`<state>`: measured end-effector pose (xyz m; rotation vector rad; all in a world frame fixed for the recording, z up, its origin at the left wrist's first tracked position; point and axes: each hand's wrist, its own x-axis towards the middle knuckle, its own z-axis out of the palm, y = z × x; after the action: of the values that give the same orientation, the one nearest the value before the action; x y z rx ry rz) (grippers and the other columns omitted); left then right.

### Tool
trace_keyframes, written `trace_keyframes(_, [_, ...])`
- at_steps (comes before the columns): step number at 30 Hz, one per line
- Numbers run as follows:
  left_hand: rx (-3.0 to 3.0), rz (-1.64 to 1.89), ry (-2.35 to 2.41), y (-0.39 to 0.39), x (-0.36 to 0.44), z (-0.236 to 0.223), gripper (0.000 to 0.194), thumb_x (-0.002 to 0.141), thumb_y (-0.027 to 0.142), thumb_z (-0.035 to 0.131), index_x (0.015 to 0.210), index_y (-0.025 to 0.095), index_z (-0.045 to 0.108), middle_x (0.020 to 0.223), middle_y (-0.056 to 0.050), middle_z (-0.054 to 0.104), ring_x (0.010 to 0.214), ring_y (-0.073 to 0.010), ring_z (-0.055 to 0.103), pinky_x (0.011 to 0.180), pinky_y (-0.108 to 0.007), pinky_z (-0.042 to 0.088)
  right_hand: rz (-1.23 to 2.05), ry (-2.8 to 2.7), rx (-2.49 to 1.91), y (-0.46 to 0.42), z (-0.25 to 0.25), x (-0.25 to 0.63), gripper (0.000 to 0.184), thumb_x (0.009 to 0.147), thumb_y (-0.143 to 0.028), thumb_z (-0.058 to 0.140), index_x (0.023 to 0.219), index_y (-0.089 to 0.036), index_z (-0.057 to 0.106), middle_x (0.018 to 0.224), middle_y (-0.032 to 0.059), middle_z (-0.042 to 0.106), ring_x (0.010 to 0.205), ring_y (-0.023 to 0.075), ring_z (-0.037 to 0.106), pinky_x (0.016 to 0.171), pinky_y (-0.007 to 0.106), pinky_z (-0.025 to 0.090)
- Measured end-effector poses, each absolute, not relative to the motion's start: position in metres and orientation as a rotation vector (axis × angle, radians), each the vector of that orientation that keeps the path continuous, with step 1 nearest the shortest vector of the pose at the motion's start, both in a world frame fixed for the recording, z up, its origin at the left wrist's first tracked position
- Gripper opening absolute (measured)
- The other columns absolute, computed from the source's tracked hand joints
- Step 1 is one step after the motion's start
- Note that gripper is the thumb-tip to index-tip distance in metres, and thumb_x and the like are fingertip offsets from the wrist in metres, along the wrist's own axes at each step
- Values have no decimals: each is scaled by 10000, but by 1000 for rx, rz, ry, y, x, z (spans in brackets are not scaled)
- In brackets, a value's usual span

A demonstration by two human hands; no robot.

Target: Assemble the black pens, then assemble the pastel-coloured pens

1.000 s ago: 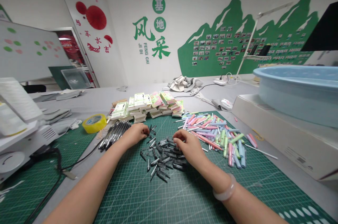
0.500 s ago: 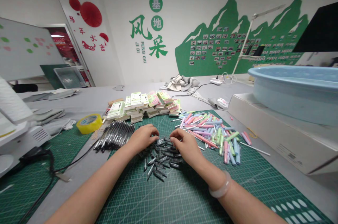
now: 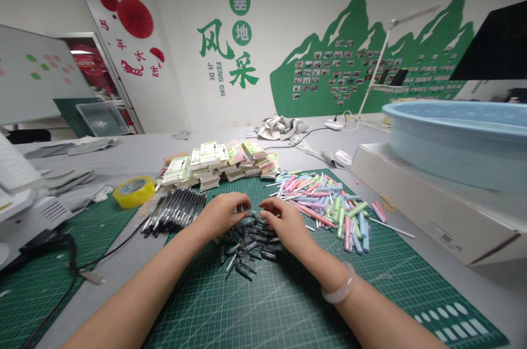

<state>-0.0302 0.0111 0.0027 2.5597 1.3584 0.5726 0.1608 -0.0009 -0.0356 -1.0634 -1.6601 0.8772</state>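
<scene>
A loose pile of black pen caps point(image 3: 247, 247), some with clear or silvery parts, lies on the green cutting mat point(image 3: 255, 310). Over its far edge my left hand point(image 3: 226, 214) bends its thumb and fingers together in a pinch. Facing it from the other side, my right hand point(image 3: 286, 223) is pinched too, with a pale bracelet on its wrist. The fingertips are close together; a small dark or clear piece seems to be between them, too small to make out. Left of the pile, black pens point(image 3: 175, 212) lie side by side in a row.
Colourful pastel pen parts point(image 3: 325, 201) are heaped at the right. Behind are stacked small packs point(image 3: 212, 159). Yellow tape point(image 3: 134, 192) lies left, near a white machine point(image 3: 39, 217). A blue basin point(image 3: 457, 146) rests on a white box point(image 3: 428, 206). Grey cloth point(image 3: 284, 128) lies at the back.
My hands have come slightly closer together over the caps, the right fingertips nearing the left ones. The whole view has shifted a little. The piles look the same.
</scene>
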Motion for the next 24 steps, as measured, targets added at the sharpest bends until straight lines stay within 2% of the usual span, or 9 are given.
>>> trace_keyframes(5, [2459, 741, 1187, 6, -21, 11, 141, 795, 275, 569, 900, 217, 643, 845, -12, 655, 774, -152, 580, 689, -237, 416, 1219, -1530, -964, -1, -35, 158, 74, 721, -228, 584, 768, -184, 620, 625, -12, 609, 537, 129, 541, 520, 251, 436])
trace_keyframes(8, [2277, 858, 1278, 15, -31, 5, 226, 810, 309, 543, 993, 206, 627, 898, -25, 669, 798, -157, 598, 696, -242, 438, 1307, -1431, -925, 2, -38, 159, 81, 706, -227, 600, 767, -173, 603, 639, -4, 624, 545, 128, 556, 529, 251, 446])
trace_keyframes(10, [2318, 789, 1439, 23, -42, -1, 197, 780, 319, 575, 916, 203, 659, 874, -28, 663, 787, -167, 593, 698, -254, 434, 1315, -1395, -929, 4, -40, 160, 93, 701, -234, 607, 766, -168, 600, 653, 3, 632, 553, 128, 562, 530, 251, 449])
trace_keyframes(12, [2439, 574, 1528, 29, -52, -10, 140, 727, 305, 628, 820, 219, 687, 831, -20, 644, 762, -171, 580, 687, -259, 420, 1323, -1375, -930, 6, -42, 160, 101, 695, -239, 611, 761, -164, 597, 650, 6, 633, 542, 126, 557, 516, 248, 445])
trace_keyframes(15, [2516, 391, 1582, 33, -58, -22, 110, 696, 280, 652, 789, 236, 691, 795, -13, 619, 773, -175, 570, 678, -252, 405, 1335, -1360, -928, 7, -44, 159, 107, 687, -242, 615, 756, -162, 595, 643, 8, 634, 538, 128, 556, 500, 247, 439])
trace_keyframes(21, [2535, 395, 1605, 31, -52, -28, 77, 701, 264, 631, 755, 234, 676, 809, -16, 606, 800, -174, 567, 694, -246, 396, 1378, -1311, -907, 8, -45, 157, 136, 676, -256, 641, 769, -162, 611, 639, 7, 643, 535, 123, 558, 499, 243, 441])
trace_keyframes(24, [2501, 441, 1613, 29, -52, -19, 86, 707, 262, 607, 754, 221, 667, 781, -17, 623, 749, -168, 571, 658, -245, 392, 1473, -1217, -902, 6, -42, 158, 201, 670, -290, 675, 805, -146, 636, 654, 20, 652, 552, 116, 571, 529, 239, 448])
